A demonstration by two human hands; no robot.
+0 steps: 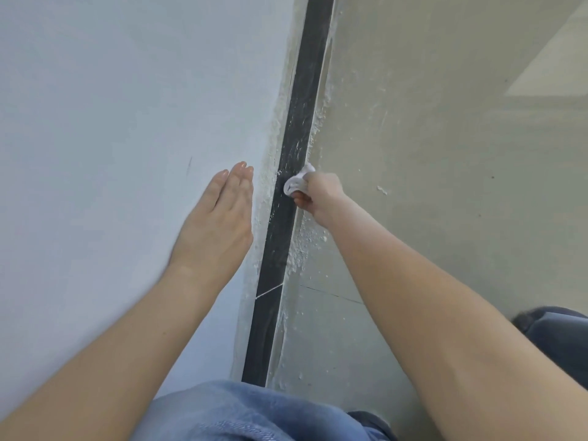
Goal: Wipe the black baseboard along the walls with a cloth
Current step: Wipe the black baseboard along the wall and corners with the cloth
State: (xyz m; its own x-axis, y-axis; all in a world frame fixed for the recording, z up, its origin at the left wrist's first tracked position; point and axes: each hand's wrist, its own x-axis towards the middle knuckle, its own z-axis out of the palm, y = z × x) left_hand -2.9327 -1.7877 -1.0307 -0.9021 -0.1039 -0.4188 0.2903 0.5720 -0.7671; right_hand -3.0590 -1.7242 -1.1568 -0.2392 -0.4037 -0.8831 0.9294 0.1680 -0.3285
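R hand (319, 194) grips cloth (297, 183) on baseboard (297, 128) — L hand (219, 218) flat, fingers straight, on wall (111, 106).

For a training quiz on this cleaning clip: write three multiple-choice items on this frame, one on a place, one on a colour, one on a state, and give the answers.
1. The cloth touches: A) the black baseboard B) a window C) a door.
2. The cloth is: A) red B) white C) green.
3. The left hand is: A) flat on the wall, fingers straight B) a clenched fist C) gripping a brush.
Answers: 1 A, the right hand presses it on the strip; 2 B, it shows white against black; 3 A, straight fingers lie on the wall.
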